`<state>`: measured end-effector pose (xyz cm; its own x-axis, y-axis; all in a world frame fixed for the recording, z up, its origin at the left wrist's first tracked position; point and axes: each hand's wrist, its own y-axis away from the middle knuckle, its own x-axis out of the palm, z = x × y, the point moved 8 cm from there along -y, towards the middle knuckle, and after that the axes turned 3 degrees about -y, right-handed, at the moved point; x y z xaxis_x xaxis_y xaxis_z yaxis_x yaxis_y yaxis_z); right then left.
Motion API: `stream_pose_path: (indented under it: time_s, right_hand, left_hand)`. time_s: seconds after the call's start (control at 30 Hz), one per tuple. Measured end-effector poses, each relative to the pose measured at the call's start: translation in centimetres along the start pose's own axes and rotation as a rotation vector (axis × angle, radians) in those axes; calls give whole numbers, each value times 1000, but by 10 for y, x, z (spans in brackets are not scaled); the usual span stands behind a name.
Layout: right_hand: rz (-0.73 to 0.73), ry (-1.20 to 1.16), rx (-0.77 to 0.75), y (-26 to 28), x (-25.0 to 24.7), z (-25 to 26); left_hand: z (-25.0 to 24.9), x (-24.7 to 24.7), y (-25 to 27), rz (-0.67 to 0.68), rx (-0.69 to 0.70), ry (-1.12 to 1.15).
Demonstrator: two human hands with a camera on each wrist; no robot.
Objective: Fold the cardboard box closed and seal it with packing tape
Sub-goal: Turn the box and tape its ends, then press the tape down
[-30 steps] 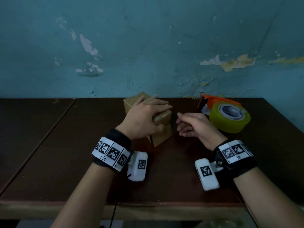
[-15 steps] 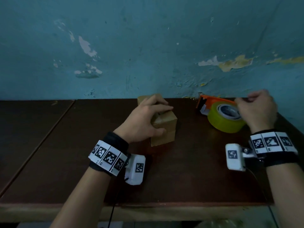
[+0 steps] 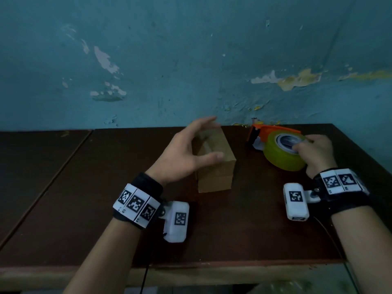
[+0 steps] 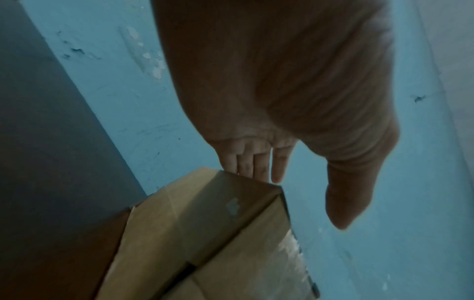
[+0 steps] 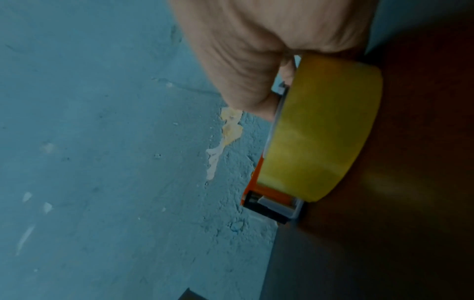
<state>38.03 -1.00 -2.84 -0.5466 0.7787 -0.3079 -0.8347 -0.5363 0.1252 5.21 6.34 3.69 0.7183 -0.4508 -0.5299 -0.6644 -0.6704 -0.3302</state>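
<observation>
A small brown cardboard box [image 3: 216,168] stands on the dark table, its top flaps folded down. My left hand [image 3: 213,138] is spread above its top with fingers straight and thumb apart, gripping nothing. In the left wrist view the fingertips [image 4: 254,164] reach the far top edge of the box [image 4: 205,233]; I cannot tell whether they touch. Right of the box lies a yellow tape roll [image 3: 282,158] in an orange dispenser [image 3: 273,130]. My right hand [image 3: 303,146] grips the roll from above, fingers curled over its rim. The right wrist view shows the roll [image 5: 320,125] under the hand.
The dark brown table [image 3: 233,230] backs onto a blue wall [image 3: 191,60] with peeling paint, close behind the box and dispenser. A seam [image 3: 63,166] joins a second table on the left. The front edge [image 3: 191,270] is near my forearms.
My left hand has let go of the box and opened above it. My right hand swung right from beside the box and came down onto the tape roll. The box turned slightly.
</observation>
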Motion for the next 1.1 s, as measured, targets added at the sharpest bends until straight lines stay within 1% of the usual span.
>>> stream_pose_path:
  time_s: [0.1,0.2,0.3,0.33,0.4,0.43,0.47,0.53,0.57,0.63,0.67,0.7,0.77,0.83,0.9,1.0,1.1]
  right_hand:
    - [-100,-149,11,1,-2,-4]
    - [-114,-239,29,10,-2,-2]
    - [-103,-381,47,12,-4,2]
    - [-47,-417,78,14,0,2]
    - [113,-533,142,14,12,2]
    - [162,-564,140,12,14,2]
    - [246,-611,158,16,18,4]
    - [330,-643,207,21,25,6]
    - [416,-721,285,26,33,5]
    - [500,-858,335,32,39,7]
    - [550,-868,342,36,44,10]
    - [552,-875,288,39,47,19]
    - [486,-844,80,41,42,37]
    - [415,-813,-143,48,36,56]
    - [424,-783,-290,59,37,67]
    - [458,-731,-412,77,44,75]
    - [473,-740,-471,93,49,81]
  left_hand:
    - [1,-14,3,-136,-16,208]
    - [1,-26,7,-255,-47,343]
    - [6,-40,10,-362,-74,442]
    - [8,-44,11,-388,-80,484]
    - [10,-50,12,-431,-93,566]
    - [10,-52,13,-446,-98,593]
    - [10,-53,13,-451,-100,608]
    - [10,-53,14,-452,-98,608]
    - [10,-53,14,-456,-101,593]
    - [9,-55,14,-473,-119,546]
    - [9,-56,13,-471,-134,530]
    - [7,-55,12,-454,-150,522]
    - [2,-51,11,-384,-189,530]
    - [-6,-44,9,-286,-229,567]
    - [-16,-33,6,-173,-270,617]
    - [-22,-16,7,-32,-358,663]
    - [-21,-6,8,45,-409,698]
